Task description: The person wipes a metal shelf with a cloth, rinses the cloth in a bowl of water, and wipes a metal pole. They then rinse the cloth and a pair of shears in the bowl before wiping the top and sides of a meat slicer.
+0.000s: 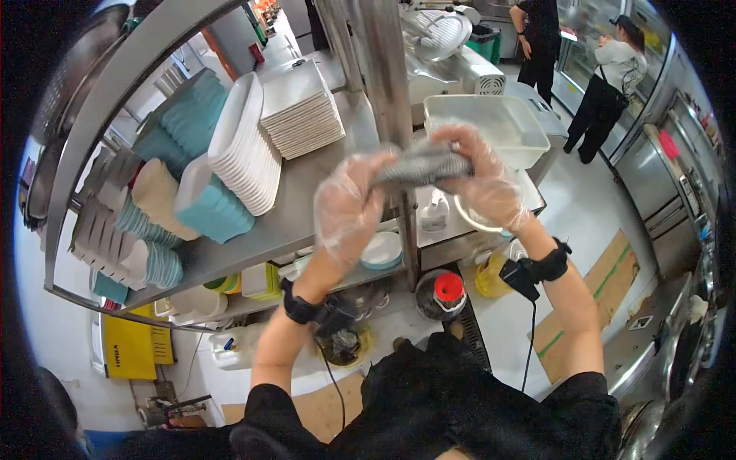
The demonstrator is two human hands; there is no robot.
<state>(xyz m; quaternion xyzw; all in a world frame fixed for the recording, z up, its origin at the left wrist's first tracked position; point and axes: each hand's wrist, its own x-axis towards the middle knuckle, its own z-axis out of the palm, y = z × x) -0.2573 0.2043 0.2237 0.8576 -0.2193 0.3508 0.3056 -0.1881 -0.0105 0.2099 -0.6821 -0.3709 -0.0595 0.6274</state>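
My left hand (350, 203), in a clear plastic glove, is closed on one end of a long grey, fine-textured bundle (425, 166). My right hand (484, 172), gloved the same way, grips the other end. Both hands hold the bundle raised before me, near the steel post of the rack. Motion blurs it, so I cannot make out exactly what it is. Beyond my right hand stands a white rectangular tub (491, 115). Below that hand, a round white container (479, 215) shows in part on the counter.
Stacked white trays (303, 115) and blue dishes (215, 203) fill the steel shelf (307, 180) at left. A slicer (441, 34) stands behind the tub. Below are a red-topped container (448, 287) and a jug of yellow liquid (491, 276). Two people (613, 73) stand at the far right.
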